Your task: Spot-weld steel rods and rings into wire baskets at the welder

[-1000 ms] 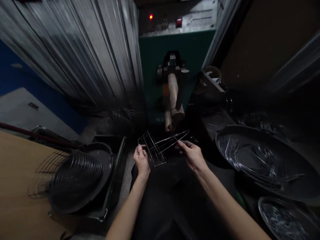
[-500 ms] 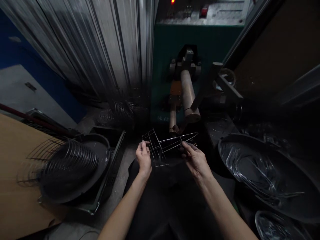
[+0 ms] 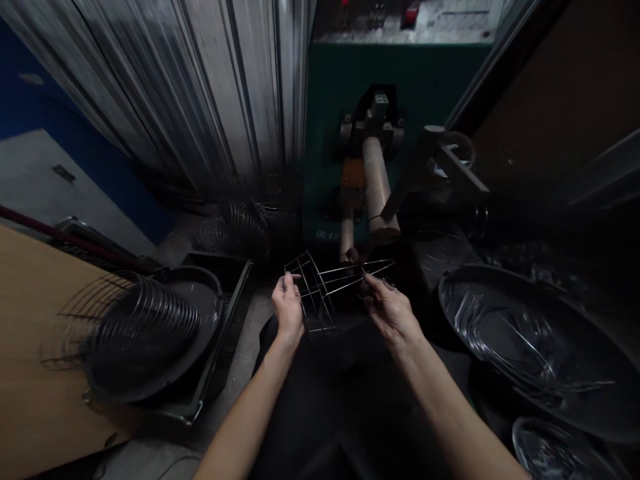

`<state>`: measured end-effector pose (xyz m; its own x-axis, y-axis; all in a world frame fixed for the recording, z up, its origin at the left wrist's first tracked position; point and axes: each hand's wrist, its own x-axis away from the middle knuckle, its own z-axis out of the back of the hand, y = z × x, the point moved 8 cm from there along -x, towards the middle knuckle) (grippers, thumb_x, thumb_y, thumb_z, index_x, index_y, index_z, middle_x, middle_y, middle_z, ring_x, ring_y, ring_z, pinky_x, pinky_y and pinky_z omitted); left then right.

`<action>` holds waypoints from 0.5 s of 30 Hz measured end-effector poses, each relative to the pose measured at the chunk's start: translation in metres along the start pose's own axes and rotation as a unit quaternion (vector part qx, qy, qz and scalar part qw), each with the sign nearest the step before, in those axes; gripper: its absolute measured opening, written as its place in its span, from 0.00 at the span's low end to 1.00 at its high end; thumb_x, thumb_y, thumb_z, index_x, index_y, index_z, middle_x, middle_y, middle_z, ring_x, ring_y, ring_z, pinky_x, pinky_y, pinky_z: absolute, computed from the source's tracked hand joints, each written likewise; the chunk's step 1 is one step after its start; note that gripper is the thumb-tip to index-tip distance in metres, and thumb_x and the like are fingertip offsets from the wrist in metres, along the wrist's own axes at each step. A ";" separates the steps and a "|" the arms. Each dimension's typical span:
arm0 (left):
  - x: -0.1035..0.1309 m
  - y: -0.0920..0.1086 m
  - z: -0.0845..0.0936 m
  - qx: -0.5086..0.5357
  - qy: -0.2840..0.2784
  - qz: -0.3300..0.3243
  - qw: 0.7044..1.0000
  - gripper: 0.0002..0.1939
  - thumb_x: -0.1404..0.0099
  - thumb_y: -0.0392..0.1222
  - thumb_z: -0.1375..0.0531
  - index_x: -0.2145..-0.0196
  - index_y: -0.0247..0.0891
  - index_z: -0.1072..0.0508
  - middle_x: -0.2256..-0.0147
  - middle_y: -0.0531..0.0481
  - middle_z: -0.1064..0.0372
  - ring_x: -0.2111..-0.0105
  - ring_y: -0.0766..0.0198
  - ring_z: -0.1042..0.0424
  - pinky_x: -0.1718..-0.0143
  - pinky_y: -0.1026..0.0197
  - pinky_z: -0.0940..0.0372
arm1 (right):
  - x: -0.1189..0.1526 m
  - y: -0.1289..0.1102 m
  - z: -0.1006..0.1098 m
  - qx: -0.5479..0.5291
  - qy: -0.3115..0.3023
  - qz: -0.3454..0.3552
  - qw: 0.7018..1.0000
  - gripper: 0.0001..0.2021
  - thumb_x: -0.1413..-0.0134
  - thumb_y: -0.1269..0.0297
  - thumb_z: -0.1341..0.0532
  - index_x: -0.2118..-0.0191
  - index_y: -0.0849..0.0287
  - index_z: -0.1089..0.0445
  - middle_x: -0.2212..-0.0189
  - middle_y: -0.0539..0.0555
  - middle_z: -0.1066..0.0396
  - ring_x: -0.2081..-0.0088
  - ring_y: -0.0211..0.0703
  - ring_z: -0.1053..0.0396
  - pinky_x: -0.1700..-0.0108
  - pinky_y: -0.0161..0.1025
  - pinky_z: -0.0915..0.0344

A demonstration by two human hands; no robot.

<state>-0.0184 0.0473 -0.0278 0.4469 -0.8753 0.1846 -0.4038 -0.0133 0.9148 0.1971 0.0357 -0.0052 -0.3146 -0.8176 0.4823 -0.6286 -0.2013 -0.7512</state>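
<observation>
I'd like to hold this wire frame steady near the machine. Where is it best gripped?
Probably at both ends, as shown: left hand pinching the boxy grid end of the wire frame from the left, right hand holding the tapering rods from the right. Its thin, long shape suits end grips.

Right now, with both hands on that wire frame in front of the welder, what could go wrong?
1. The left hand and right hand grip the thin wire frame bare, just below the machine's electrode arm; fingers could get pinched or burned.
2. The frame's free wire ends point toward the right hand and could jab it.
3. The scene is dim, so lining the frame up may go wrong.
</observation>
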 end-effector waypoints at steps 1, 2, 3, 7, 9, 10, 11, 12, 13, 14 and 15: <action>0.000 0.001 0.000 0.007 -0.003 0.006 1.000 0.20 0.42 0.57 0.42 0.71 0.33 0.31 0.84 0.61 0.57 0.85 0.77 0.57 0.84 0.71 0.61 | 0.000 0.001 0.000 -0.005 0.002 -0.005 1.000 0.10 0.69 0.74 0.28 0.76 0.61 0.29 0.79 0.48 0.30 0.76 0.31 0.32 0.82 0.23 0.41; 0.000 0.002 -0.001 0.015 -0.006 0.012 1.000 0.20 0.43 0.56 0.41 0.71 0.33 0.31 0.83 0.61 0.56 0.85 0.77 0.57 0.84 0.71 0.62 | 0.000 0.001 0.000 -0.011 0.005 -0.008 1.000 0.10 0.69 0.75 0.29 0.76 0.61 0.28 0.78 0.48 0.29 0.76 0.31 0.32 0.82 0.23 0.40; 0.001 0.002 -0.002 0.023 -0.008 0.019 1.000 0.20 0.43 0.56 0.41 0.71 0.32 0.31 0.83 0.61 0.55 0.85 0.77 0.57 0.84 0.71 0.62 | 0.001 0.001 0.000 -0.015 0.008 -0.012 1.000 0.10 0.68 0.75 0.29 0.76 0.61 0.28 0.77 0.48 0.28 0.75 0.31 0.31 0.81 0.22 0.40; 0.004 0.002 -0.002 0.040 -0.004 0.031 0.999 0.20 0.43 0.55 0.40 0.69 0.32 0.30 0.84 0.62 0.55 0.86 0.77 0.57 0.85 0.70 0.62 | 0.007 0.001 0.003 -0.017 0.003 -0.023 1.000 0.09 0.65 0.74 0.29 0.74 0.62 0.28 0.76 0.48 0.28 0.76 0.30 0.31 0.81 0.22 0.41; 0.004 0.002 -0.002 0.043 0.002 0.028 0.999 0.19 0.43 0.55 0.40 0.69 0.32 0.30 0.84 0.62 0.56 0.86 0.77 0.58 0.85 0.70 0.62 | 0.011 0.000 0.009 -0.017 0.008 -0.024 1.000 0.09 0.65 0.73 0.29 0.74 0.62 0.27 0.76 0.48 0.28 0.76 0.30 0.32 0.81 0.22 0.41; 0.002 0.002 -0.002 0.046 0.005 0.023 0.999 0.20 0.43 0.55 0.40 0.69 0.32 0.30 0.84 0.62 0.56 0.86 0.77 0.58 0.85 0.71 0.62 | 0.012 -0.001 0.012 -0.017 0.015 -0.021 1.000 0.09 0.65 0.73 0.28 0.74 0.62 0.27 0.77 0.48 0.28 0.77 0.29 0.33 0.82 0.22 0.41; 0.000 0.003 -0.003 0.051 0.008 0.017 0.999 0.20 0.43 0.55 0.40 0.70 0.32 0.30 0.84 0.62 0.56 0.86 0.77 0.57 0.84 0.71 0.62 | 0.014 -0.003 0.016 -0.016 0.021 -0.019 0.999 0.09 0.65 0.73 0.28 0.74 0.62 0.27 0.77 0.48 0.29 0.78 0.29 0.33 0.82 0.22 0.42; -0.002 0.003 -0.003 0.056 0.011 0.010 0.998 0.20 0.43 0.55 0.40 0.70 0.31 0.30 0.84 0.62 0.56 0.86 0.78 0.57 0.84 0.71 0.63 | 0.014 -0.004 0.020 -0.016 0.026 -0.018 0.999 0.09 0.66 0.73 0.28 0.74 0.63 0.27 0.78 0.48 0.29 0.78 0.29 0.34 0.83 0.22 0.42; -0.005 0.004 -0.003 0.060 0.012 0.005 0.998 0.20 0.43 0.55 0.40 0.70 0.31 0.30 0.84 0.62 0.56 0.86 0.78 0.57 0.84 0.71 0.63 | 0.014 -0.004 0.022 -0.017 0.028 -0.018 0.999 0.10 0.66 0.72 0.28 0.74 0.63 0.27 0.78 0.48 0.29 0.78 0.29 0.34 0.83 0.22 0.42; -0.008 0.004 -0.003 0.064 0.012 0.002 0.998 0.20 0.44 0.55 0.40 0.70 0.31 0.30 0.84 0.62 0.55 0.86 0.78 0.57 0.84 0.70 0.63 | 0.014 -0.005 0.024 -0.017 0.027 -0.019 0.999 0.10 0.67 0.72 0.28 0.74 0.63 0.27 0.79 0.49 0.29 0.78 0.29 0.34 0.83 0.22 0.42; -0.010 0.004 -0.003 0.066 0.014 0.001 0.998 0.20 0.44 0.56 0.40 0.70 0.31 0.30 0.84 0.62 0.55 0.86 0.78 0.57 0.84 0.70 0.63 | 0.014 -0.005 0.026 -0.017 0.024 -0.019 0.999 0.10 0.67 0.71 0.27 0.74 0.63 0.27 0.78 0.49 0.29 0.78 0.29 0.34 0.82 0.22 0.42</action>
<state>-0.0219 0.0577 -0.0245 0.4685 -0.8611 0.1977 -0.5045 -0.0771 0.8600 0.2144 0.0118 -0.0061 -0.3230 -0.7824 0.5324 -0.6639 -0.2136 -0.7167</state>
